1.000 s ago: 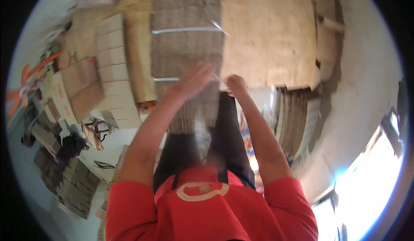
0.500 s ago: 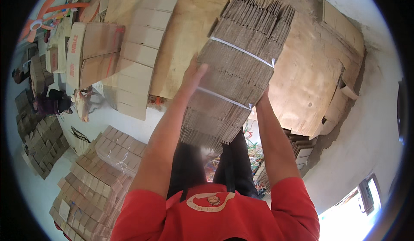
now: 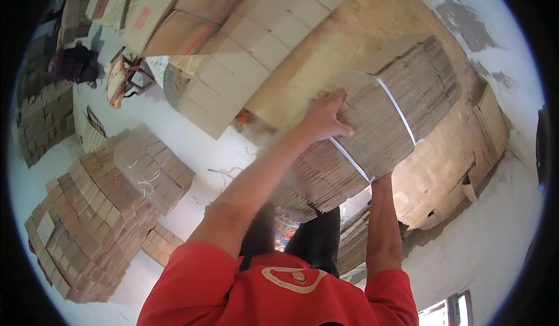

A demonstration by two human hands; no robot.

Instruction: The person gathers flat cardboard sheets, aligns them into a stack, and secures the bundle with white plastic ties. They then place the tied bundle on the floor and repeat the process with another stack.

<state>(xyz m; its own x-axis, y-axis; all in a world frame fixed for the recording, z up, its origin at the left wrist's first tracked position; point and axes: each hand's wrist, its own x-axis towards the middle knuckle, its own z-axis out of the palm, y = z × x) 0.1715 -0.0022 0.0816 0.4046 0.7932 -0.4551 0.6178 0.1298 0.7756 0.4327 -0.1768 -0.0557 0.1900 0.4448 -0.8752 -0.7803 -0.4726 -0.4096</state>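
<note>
Since the earlier frame, the strapped bundle of folded cardboard [image 3: 378, 116] has swung over to the right, its far end now slanting toward the wall [image 3: 495, 69], and the left hand [image 3: 327, 116] has changed its hold on the left long side.

In the head view, the only one, the bundle lies aslant in front of the person, its near end above the dark trousers [image 3: 317, 241] and its far end over the wooden surface [image 3: 428, 180]; whether it rests there or is held just above, I cannot tell. The left hand is at the bundle's left long edge, fingers spread and thumb held apart, pinching nothing that shows. The right forearm [image 3: 383, 227] reaches up to the opposite edge, where the bundle hides the hand, so I cannot tell how its fingers are set.

Two white straps, a far strap [image 3: 399, 107] and a near strap [image 3: 350, 158], cross the bundle. With so many layers it is probably fairly heavy and stiff as a block, dry rather than slippery, though the fold edges could crush and single sheets could slide. The best hold seems to be both long sides, near the straps, with a palm underneath; the thin straps would likely cut into fingers.
</note>
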